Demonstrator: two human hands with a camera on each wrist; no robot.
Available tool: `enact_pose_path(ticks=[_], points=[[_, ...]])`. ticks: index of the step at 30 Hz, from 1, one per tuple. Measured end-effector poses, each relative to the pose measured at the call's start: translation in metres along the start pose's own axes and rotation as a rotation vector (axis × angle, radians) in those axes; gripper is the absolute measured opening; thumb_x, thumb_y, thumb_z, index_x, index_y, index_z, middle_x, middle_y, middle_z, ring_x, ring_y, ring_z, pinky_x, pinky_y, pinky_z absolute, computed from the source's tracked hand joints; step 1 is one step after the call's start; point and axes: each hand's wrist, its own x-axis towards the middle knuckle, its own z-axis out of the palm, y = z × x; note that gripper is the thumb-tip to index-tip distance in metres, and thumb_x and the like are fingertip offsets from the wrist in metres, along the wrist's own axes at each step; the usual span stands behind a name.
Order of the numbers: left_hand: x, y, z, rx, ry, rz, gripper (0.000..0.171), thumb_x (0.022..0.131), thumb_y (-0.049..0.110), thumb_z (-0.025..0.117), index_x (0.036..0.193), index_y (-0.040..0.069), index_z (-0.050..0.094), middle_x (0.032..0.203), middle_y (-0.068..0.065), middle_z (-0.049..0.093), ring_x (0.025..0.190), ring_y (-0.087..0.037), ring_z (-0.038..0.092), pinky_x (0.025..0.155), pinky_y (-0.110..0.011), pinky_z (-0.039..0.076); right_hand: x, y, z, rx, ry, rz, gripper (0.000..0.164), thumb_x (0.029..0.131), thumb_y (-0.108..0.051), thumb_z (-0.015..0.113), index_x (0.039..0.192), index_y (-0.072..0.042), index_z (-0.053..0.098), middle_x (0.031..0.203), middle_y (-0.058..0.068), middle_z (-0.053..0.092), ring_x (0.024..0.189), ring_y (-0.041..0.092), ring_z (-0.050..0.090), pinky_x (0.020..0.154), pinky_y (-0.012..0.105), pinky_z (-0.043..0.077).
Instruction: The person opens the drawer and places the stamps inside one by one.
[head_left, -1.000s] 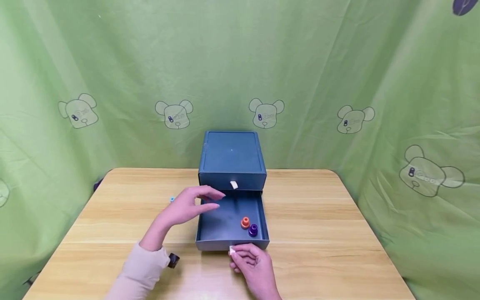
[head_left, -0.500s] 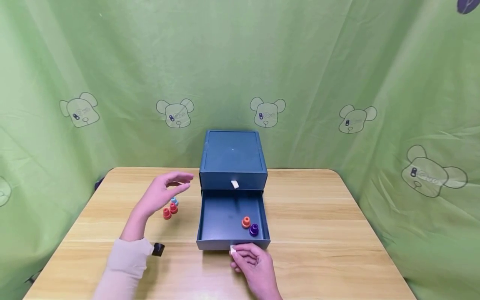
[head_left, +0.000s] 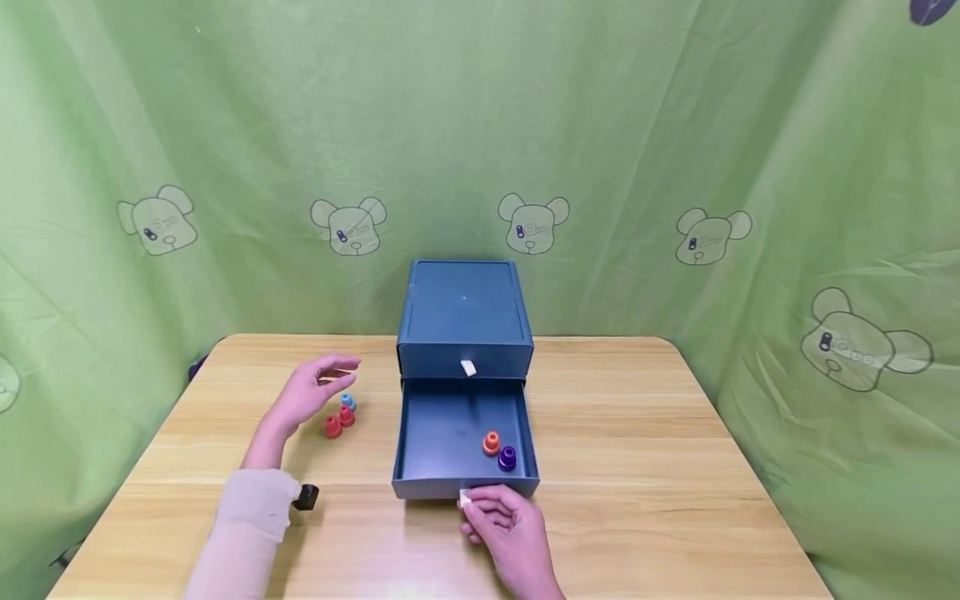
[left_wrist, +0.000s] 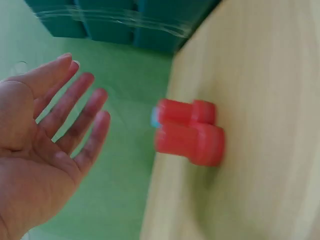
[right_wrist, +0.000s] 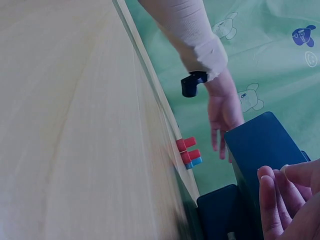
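Observation:
My left hand (head_left: 307, 396) hovers over the left side of the table, fingers loosely extended, holding nothing. Just below and beside it stand two red stepped plastic pegs (head_left: 333, 427) and a light-blue peg (head_left: 348, 401); the left wrist view shows the red pegs (left_wrist: 187, 142) apart from the fingers. With thumb and fingers, my right hand (head_left: 513, 537) pinches the white drawer pull (head_left: 465, 498) on the pulled-out lower drawer (head_left: 431, 489). Inside that drawer, towards the front right, are an orange peg (head_left: 491, 442) and a purple peg (head_left: 507, 457).
A blue two-drawer cabinet (head_left: 463, 304) stands at the back middle of the wooden table (head_left: 637, 467). Its upper drawer (head_left: 427, 361) is closed and has a white pull (head_left: 468, 368). Green curtain (head_left: 637, 125) with bear drawings hangs behind and at both sides.
From above the drawer, my left hand has moved left to beside the red and blue pegs, uncovering the red ones. My right hand and the drawer have stayed put.

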Motion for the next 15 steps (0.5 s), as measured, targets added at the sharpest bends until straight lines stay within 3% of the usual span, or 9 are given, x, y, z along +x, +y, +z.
enact_pose_path(ticks=[8, 15], points=[[0.000, -0.023, 0.010, 0.041, -0.010, -0.102, 0.043, 0.105, 0.021, 0.061, 0.145, 0.005, 0.057, 0.148, -0.021, 0.057, 0.134, -0.042, 0.053, 0.110, -0.057, 0.045, 0.000, 0.001, 0.001, 0.001, 0.001, -0.010, 0.025, 0.092, -0.004, 0.075, 0.113, 0.008, 0.070, 0.101, 0.030, 0.074, 0.076, 0.017, 0.076, 0.074, 0.035, 0.063], [0.000, -0.031, 0.017, 0.057, 0.024, -0.164, 0.040, 0.105, 0.017, 0.061, 0.141, 0.001, 0.059, 0.142, -0.023, 0.061, 0.124, -0.041, 0.062, 0.105, -0.052, 0.050, -0.001, -0.001, 0.001, -0.007, -0.002, -0.003, 0.024, 0.092, -0.004, 0.075, 0.112, 0.009, 0.070, 0.101, 0.031, 0.073, 0.077, 0.019, 0.076, 0.075, 0.036, 0.063]])
